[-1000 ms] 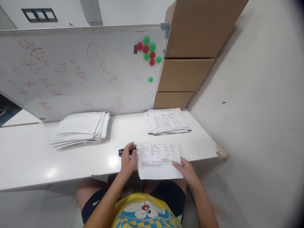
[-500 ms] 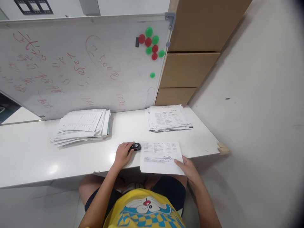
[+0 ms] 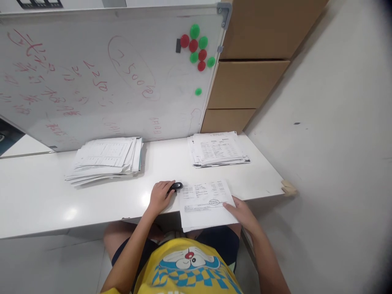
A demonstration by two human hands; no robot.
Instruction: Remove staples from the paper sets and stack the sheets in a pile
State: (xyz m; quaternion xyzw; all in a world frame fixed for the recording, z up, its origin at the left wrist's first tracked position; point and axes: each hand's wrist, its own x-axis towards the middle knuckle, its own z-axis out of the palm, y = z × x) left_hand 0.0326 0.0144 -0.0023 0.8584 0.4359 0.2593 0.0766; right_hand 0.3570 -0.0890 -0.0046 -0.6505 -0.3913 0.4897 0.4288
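Observation:
My left hand (image 3: 160,197) rests on the white desk, its fingers closed round a small black stapler (image 3: 177,186). The front of the stapler meets the top left corner of the printed sheets (image 3: 202,214); whether the corner is between its jaws I cannot make out. On the right, my right hand (image 3: 241,211) pinches the edge of these sheets, thumb on top and fingers hidden underneath. The sheets carry printed rows and an oval stamp, and their lower part hangs over the desk's front edge above my lap.
A thick pile of papers (image 3: 105,157) lies at the left, and a lower pile (image 3: 219,151) at the back right. Behind them leans a whiteboard (image 3: 128,110) with red writing and round magnets. Cardboard boxes (image 3: 248,83) are stacked beside it, near the right wall (image 3: 333,143).
The sheets have turned slightly and moved a little left and down, with their left corner now against the stapler. My left hand keeps its grip. The camera view has shifted slightly.

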